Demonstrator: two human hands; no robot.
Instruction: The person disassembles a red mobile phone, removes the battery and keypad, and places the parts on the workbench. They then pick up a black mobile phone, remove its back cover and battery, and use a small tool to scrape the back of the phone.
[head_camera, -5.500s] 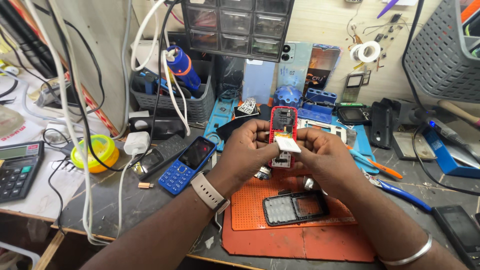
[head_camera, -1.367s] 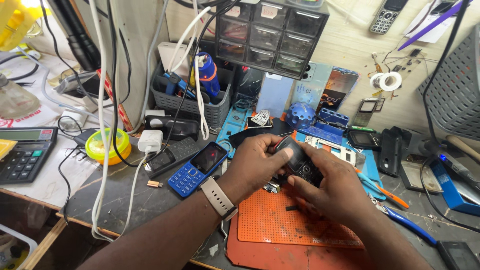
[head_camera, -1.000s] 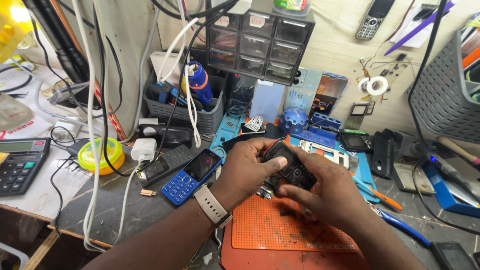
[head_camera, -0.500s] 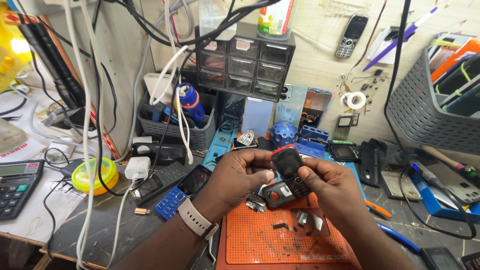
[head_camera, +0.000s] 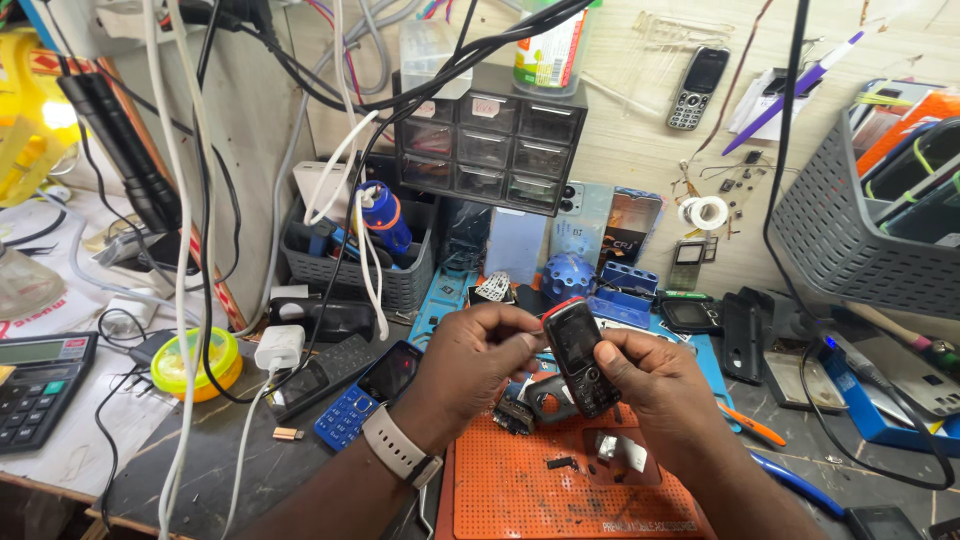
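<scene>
Bright, even light fills the counter (head_camera: 200, 470), with soft, short shadows. A strong yellow glare burns out the upper left corner. The centre is sharp; straight lines bow at the wide-angle edges.

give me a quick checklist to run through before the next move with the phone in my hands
1. Grip on the small black phone: held above the mat by the left hand and right hand - ok.
2. Screen side in view: faces the camera, dark - ok.
3. Casing fully seated: red edge shows at the top, seams too small to judge - cannot tell.
4. Orange mat free of loose bits: small black piece and metal plate lie on it - not ok.
5. Blue keypad phone out of the way: lies left of the mat - ok.
</scene>
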